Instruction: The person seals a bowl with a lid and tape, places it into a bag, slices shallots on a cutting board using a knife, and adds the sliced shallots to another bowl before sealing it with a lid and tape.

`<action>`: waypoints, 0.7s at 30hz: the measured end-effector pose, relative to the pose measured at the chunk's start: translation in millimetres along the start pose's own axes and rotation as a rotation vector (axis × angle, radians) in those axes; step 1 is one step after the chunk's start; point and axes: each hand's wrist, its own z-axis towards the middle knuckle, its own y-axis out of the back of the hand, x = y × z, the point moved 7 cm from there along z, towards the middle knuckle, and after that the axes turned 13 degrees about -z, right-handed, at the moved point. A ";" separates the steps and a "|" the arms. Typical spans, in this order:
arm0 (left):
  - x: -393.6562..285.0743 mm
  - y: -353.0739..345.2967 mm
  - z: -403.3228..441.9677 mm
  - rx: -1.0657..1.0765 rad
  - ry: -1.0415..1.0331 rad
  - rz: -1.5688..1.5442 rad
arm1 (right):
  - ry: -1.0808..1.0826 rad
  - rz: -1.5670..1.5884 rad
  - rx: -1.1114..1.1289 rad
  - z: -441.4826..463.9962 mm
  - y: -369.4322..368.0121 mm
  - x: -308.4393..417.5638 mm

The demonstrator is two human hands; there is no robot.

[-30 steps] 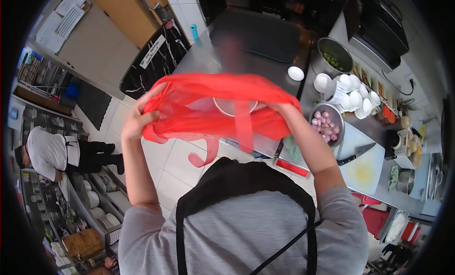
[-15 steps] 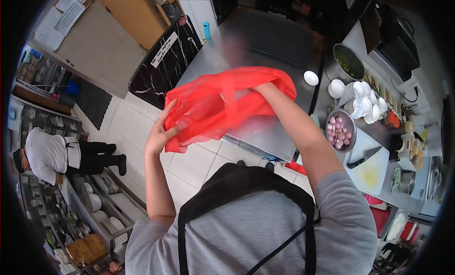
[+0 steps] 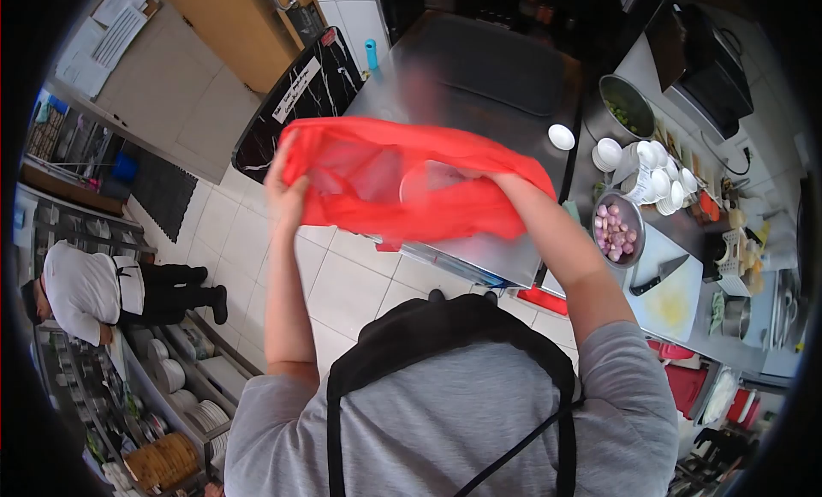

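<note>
A thin red bag (image 3: 402, 220) is stretched wide between my two hands, above the front of the steel table (image 3: 514, 261). My left hand (image 3: 287, 184) grips its left edge, slightly smeared by motion, with the thumb on the outside. My right hand (image 3: 505, 184) reaches into the opening on the right side, and its fingers are hidden by the red material. Through the opening, a round pale rim shows, partly covered by the bag.
To the right are a bowl of peeled shallots (image 3: 616, 230), a knife (image 3: 659, 276) on a cutting board (image 3: 676, 304), stacked white cups (image 3: 658, 184) and a pot (image 3: 627, 107). A co-worker (image 3: 86, 283) bends over shelves at the left.
The bag was bunched up half a second ago and is now pulled wider. My left hand has moved left and up; my right hand has shifted to the right.
</note>
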 end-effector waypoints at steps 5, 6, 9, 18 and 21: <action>-13.9 41.7 -15.2 -0.072 0.047 0.093 | 0.020 -0.075 0.014 5.1 -2.9 7.4; -8.8 48.7 -19.5 -0.094 0.088 0.067 | 0.027 -0.090 0.017 6.4 -4.6 10.4; 4.8 48.1 -32.0 -0.144 0.162 0.052 | 0.059 -0.141 0.051 8.0 -11.2 21.8; 32.7 68.8 -48.3 0.054 0.243 0.527 | 0.399 -0.190 0.243 -74.5 -23.3 61.5; -6.8 75.5 -47.8 0.106 0.087 0.978 | 0.702 0.006 0.162 -149.8 -12.2 44.5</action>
